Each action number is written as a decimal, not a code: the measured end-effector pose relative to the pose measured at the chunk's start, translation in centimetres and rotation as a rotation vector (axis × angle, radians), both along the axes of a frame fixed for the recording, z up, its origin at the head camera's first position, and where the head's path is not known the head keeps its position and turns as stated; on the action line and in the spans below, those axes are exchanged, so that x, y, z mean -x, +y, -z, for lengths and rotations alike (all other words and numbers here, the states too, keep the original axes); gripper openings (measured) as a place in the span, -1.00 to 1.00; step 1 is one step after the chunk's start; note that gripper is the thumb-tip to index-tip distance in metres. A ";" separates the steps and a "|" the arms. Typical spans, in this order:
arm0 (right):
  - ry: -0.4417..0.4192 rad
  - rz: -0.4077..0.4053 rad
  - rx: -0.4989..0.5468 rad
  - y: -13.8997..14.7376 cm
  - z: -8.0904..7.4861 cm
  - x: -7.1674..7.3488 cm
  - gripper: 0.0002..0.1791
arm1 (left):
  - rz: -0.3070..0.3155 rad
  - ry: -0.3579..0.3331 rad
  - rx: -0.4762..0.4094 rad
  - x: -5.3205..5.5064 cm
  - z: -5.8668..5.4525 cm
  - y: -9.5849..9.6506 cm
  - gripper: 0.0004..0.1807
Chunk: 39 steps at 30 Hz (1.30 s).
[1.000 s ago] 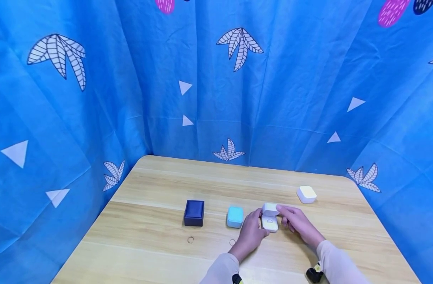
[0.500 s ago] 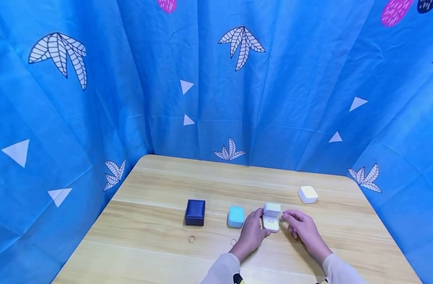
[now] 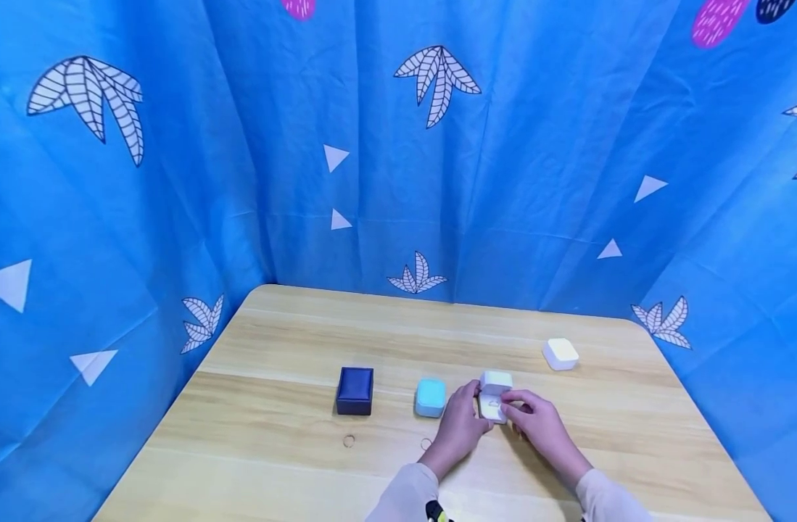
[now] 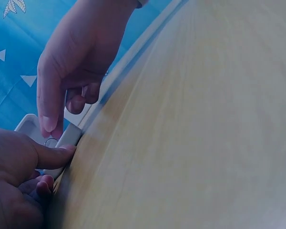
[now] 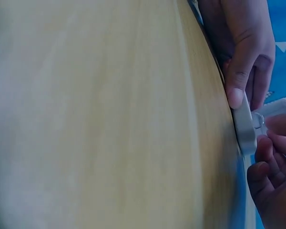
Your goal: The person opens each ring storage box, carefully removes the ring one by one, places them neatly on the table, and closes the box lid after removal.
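Observation:
A small white ring box point(image 3: 496, 380) stands on the table with its lid raised. My left hand point(image 3: 460, 423) grips it from the left, the thumb along its front edge. A thin silver-coloured ring point(image 5: 259, 119) sits upright in the box's white insert. Thumb and index finger of my right hand point(image 3: 543, 428) come together over the box and pinch at the top of the ring, whose loop shows below the fingertips in the left wrist view. The remaining fingers of that hand are curled beside the box.
To the left on the wooden table point(image 3: 274, 326) stand a turquoise ring box point(image 3: 431, 397) and a dark blue box point(image 3: 355, 391), both closed. One ring point(image 3: 349, 441) lies before the blue box, another ring point(image 3: 426, 444) beside my left wrist. A closed white box point(image 3: 560, 354) sits at the back right.
My right hand has left the raised lid, drawn back to the right, then come in low over the insert to the ring. The left hand keeps its grip on the box.

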State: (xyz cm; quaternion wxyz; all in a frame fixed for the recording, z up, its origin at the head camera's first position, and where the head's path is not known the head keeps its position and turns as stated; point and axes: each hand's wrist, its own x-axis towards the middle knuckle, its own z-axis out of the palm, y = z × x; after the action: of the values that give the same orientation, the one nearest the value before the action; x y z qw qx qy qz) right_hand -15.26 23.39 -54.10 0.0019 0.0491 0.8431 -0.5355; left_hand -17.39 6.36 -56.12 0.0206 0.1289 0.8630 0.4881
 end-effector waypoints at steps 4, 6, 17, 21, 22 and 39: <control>0.019 -0.010 -0.023 -0.4 -0.1 0.1 -0.67 | 0.003 -0.002 -0.005 0.2 0.0 -0.2 -0.17; 0.018 -0.010 -0.018 -0.5 -0.1 0.2 -0.66 | 0.003 -0.003 -0.003 0.2 0.0 -0.2 -0.17; 0.016 -0.003 -0.061 -0.8 0.4 0.8 -0.74 | 0.009 -0.015 -0.003 0.2 -0.3 -0.2 -0.17; 0.028 0.003 -0.069 -0.9 0.4 1.0 -0.79 | 0.004 -0.015 0.007 0.2 -0.3 -0.2 -0.17; 0.031 0.005 -0.069 -0.9 0.4 1.1 -0.80 | 0.004 -0.017 0.008 0.2 -0.3 -0.2 -0.16; 0.018 0.021 -0.098 -1.1 0.4 1.4 -0.87 | 0.003 0.000 0.023 0.2 -0.5 -0.2 -0.16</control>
State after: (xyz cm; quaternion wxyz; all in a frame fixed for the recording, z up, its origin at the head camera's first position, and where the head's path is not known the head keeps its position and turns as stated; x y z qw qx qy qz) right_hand -16.61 22.30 -54.45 -0.0138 0.0533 0.8678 -0.4938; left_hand -17.58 6.16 -55.65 0.0226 0.1298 0.8683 0.4782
